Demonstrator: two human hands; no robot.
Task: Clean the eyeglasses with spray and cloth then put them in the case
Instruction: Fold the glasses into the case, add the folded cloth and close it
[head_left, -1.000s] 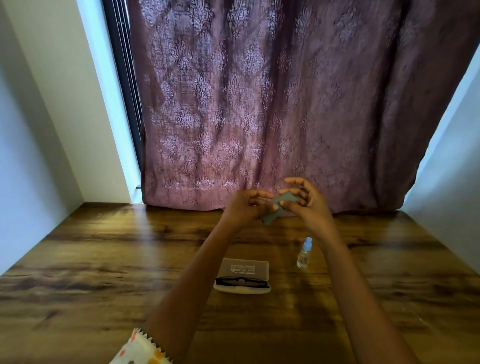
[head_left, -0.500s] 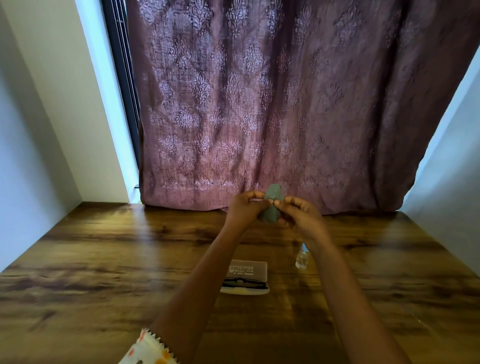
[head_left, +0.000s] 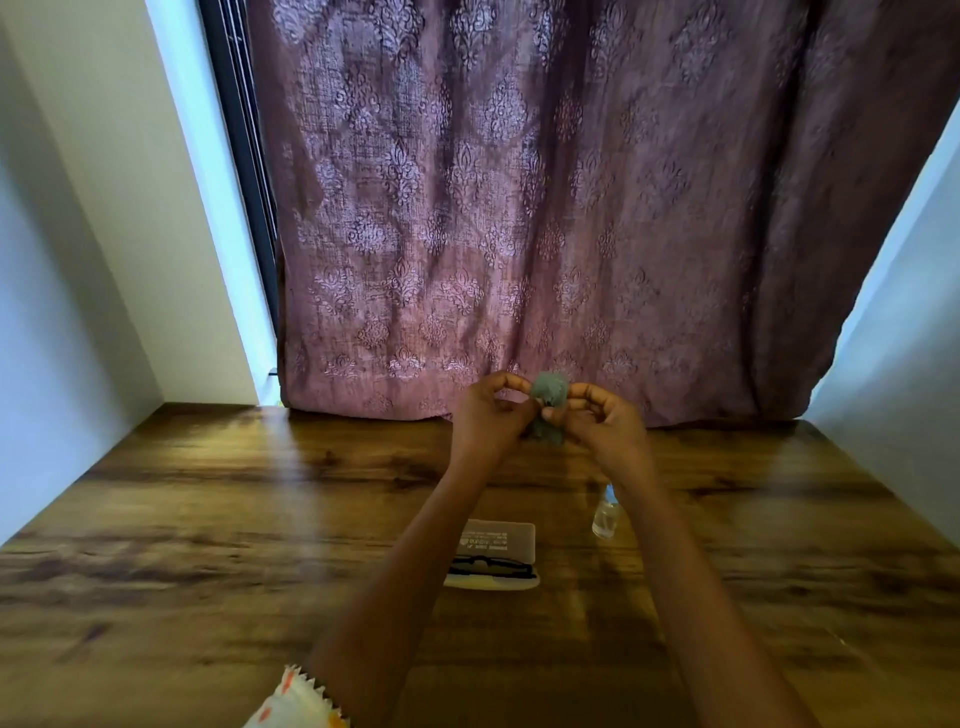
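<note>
A small grey-green cloth (head_left: 549, 391) is held up above the far part of the table, pinched from both sides. My left hand (head_left: 488, 415) pinches its left edge and my right hand (head_left: 602, 421) pinches its right edge. Below them an open case (head_left: 501, 540) lies on the wooden table (head_left: 208, 519), with the black-framed eyeglasses (head_left: 491, 567) lying in its near half. A small clear spray bottle (head_left: 605, 517) stands upright to the right of the case, partly hidden behind my right forearm.
A patterned mauve curtain (head_left: 519, 208) hangs along the table's far edge. White walls close in on the left and right. The table runs wide on both sides of the case.
The cloth has gone from a flat strip to a bunched, upright shape between my fingers. Both hands have drawn closer together. The view has tilted slightly upward.
</note>
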